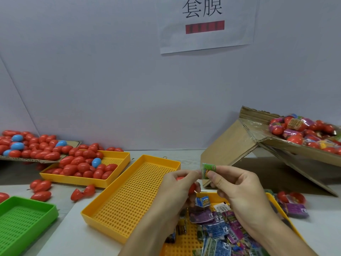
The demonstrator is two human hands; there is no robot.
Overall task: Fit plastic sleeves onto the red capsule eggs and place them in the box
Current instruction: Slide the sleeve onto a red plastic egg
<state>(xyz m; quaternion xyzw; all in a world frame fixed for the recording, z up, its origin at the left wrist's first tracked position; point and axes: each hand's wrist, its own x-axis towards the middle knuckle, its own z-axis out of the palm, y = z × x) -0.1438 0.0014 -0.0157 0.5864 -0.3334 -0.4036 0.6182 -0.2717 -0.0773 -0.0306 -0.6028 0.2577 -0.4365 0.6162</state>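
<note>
Left hand [177, 185] grips a red egg [191, 188]; right hand [238, 189] pinches a green sleeve [207, 169]; wall sign [203, 8] reads 套膜.

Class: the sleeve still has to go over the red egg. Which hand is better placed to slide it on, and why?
The right hand. It already pinches the green sleeve just beside the red egg, which the left hand grips. The left probably only needs to steady the egg.

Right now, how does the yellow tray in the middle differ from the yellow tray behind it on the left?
The middle yellow tray holds nothing; the left yellow tray holds a heap of red capsule eggs and one blue egg. The middle tray lies diagonally, nearer the hands; the left tray lies farther back. Both have perforated floors and low walls.
</note>
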